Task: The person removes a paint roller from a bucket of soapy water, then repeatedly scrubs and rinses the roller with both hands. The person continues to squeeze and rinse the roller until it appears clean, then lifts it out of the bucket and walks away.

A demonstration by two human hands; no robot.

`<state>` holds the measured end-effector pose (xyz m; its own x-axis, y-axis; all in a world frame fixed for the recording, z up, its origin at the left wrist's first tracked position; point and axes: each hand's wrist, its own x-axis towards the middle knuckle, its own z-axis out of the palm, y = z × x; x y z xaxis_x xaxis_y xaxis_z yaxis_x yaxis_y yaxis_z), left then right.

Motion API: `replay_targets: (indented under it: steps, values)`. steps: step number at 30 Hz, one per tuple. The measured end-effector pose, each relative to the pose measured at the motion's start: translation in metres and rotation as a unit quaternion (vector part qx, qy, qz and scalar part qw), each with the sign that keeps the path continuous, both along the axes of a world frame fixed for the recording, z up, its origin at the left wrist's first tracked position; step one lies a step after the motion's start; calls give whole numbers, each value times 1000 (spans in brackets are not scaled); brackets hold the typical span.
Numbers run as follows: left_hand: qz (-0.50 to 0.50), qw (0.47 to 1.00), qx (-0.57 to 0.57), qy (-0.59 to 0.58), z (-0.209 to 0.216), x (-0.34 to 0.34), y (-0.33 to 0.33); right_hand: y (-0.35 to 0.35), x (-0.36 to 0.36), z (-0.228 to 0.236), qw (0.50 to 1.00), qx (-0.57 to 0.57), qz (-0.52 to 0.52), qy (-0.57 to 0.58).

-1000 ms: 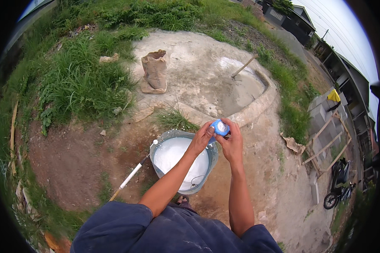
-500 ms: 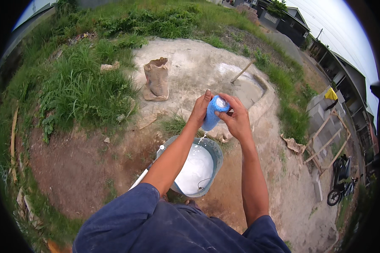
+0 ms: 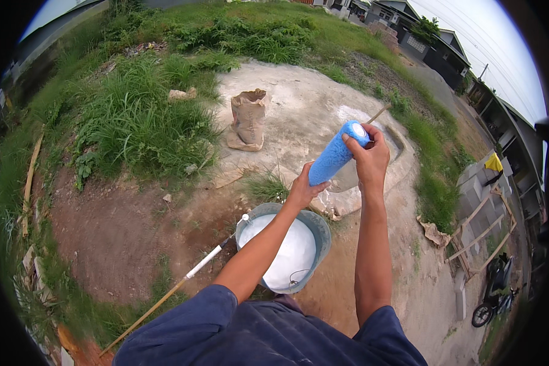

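Note:
A fuzzy blue paint roller sleeve (image 3: 334,157) is tilted between my two hands, above and to the right of a bucket. My left hand (image 3: 305,190) grips its lower end from beneath. At the upper end, where a white round face shows, my right hand (image 3: 372,160) holds it with thumb and fingers. Below my left forearm stands the grey-green bucket (image 3: 324,235), with white paint (image 3: 296,247) inside. A thin dark wire loop (image 3: 294,279) shows against the paint. A roller frame's white handle (image 3: 204,261) leans at the bucket's left side, fixed to a bamboo pole (image 3: 143,316).
An open brown paper sack (image 3: 248,122) stands on a pale concrete slab (image 3: 287,85). Behind my right hand, a stick (image 3: 381,113) rises from a shallow mixing hollow. Tall grass (image 3: 128,116) grows left; a wooden frame (image 3: 479,235) and motorbike (image 3: 494,287) are at right.
The sleeve has moved up and right and now shows more of its length. White drips seen under it earlier are gone. My left hand has shifted to its lower end.

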<state>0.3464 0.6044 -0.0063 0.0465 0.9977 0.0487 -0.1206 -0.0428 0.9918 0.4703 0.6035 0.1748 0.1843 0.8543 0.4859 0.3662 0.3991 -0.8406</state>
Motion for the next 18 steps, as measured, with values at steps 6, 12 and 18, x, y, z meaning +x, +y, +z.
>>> replay_targets:
  steps: [6, 12, 18]
  values:
    - [141, 955, 169, 197, 31, 20, 19, 24, 55, 1, 998, -16, 57, 28]
    - [153, 926, 326, 110, 78, 84, 29, 35, 98, -30, 992, -61, 37, 102]
    - [192, 910, 335, 151, 68, 115, 29, 52, 127, -68, 997, -34, 5, 75]
